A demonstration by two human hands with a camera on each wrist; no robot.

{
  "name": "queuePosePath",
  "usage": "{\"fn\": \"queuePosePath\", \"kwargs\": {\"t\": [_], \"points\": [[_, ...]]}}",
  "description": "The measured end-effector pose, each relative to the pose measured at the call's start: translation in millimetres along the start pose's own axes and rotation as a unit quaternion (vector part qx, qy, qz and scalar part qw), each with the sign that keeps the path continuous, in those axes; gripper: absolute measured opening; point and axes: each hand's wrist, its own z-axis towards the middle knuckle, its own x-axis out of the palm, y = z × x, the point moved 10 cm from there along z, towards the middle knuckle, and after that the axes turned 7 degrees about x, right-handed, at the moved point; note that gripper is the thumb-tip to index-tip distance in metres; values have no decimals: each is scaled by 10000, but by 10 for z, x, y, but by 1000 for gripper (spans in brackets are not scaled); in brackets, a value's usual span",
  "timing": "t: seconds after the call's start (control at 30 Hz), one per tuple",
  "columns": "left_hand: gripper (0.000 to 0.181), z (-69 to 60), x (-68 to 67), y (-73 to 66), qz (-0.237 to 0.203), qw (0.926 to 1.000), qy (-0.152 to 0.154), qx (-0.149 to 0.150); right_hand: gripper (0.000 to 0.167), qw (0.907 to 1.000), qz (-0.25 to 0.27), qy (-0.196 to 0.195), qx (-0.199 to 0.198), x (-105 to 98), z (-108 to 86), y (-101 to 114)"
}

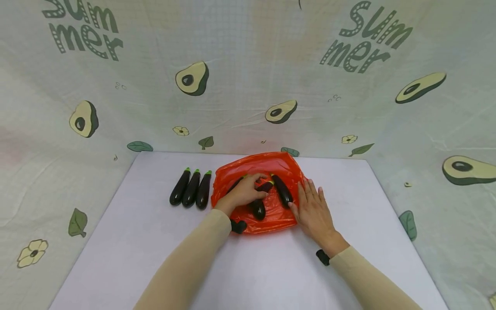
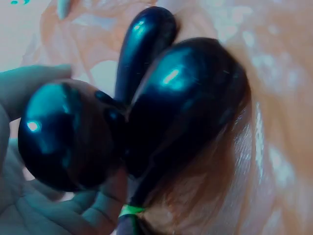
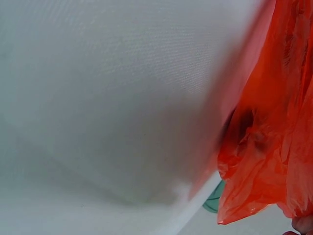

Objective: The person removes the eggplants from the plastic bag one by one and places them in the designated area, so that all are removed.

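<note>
In the head view, a red plastic bag [image 1: 277, 220] lies spread on the table with several dark eggplants on it. My left hand [image 1: 243, 193] reaches over the bag and grips one eggplant [image 1: 265, 186] between thumb and fingers. The left wrist view shows the rounded end of this held eggplant [image 2: 68, 137] close up, beside two others. Just below the hand lies another eggplant [image 1: 257, 209]; a further one [image 1: 235, 183] is partly hidden behind it. My right hand [image 1: 313, 212], fingers straight, rests on the bag's right edge, near an eggplant [image 1: 283, 190].
Left of the bag, three eggplants [image 1: 191, 189] lie side by side on the white table [image 1: 135, 241], green stems pointing away. A printed cloth [image 1: 232, 129] with avocados hangs behind and beside the table.
</note>
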Motion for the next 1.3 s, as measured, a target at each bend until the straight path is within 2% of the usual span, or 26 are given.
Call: {"fn": "queuePosePath", "kwargs": {"t": [0.13,0.27,0.4,0.53,0.63,0.87,1.0,1.2,1.3], "points": [[71,-92,-16,55,106,9988,305,-362,78,10000,-15,-13,6,-3,4,-5],[69,-133,-37,85,-19,9984,334,-460,78,10000,-5,-30,-8,0,7,-2],[70,-134,-76,109,-533,9978,101,-383,78,10000,7,-61,-44,0,11,13],[77,-151,-146,152,-1233,9911,-252,-436,77,9999,-9,-113,-70,-9,12,23],[77,-167,-205,177,-1462,9870,-464,-478,77,9999,-35,-139,-76,-12,13,24],[64,-197,-312,168,-1525,9849,-821,-62,78,9999,-27,-97,-51,-7,14,22],[59,-238,-341,189,-1574,9832,-926,-56,78,9999,-17,-91,-41,-9,0,19],[78,-276,-401,224,-1255,9865,-1041,-131,78,10000,-1,-32,-28,4,-5,16],[86,-291,-427,216,-1129,9881,-1046,-66,79,10000,-15,-27,-17,13,-8,4]]}}
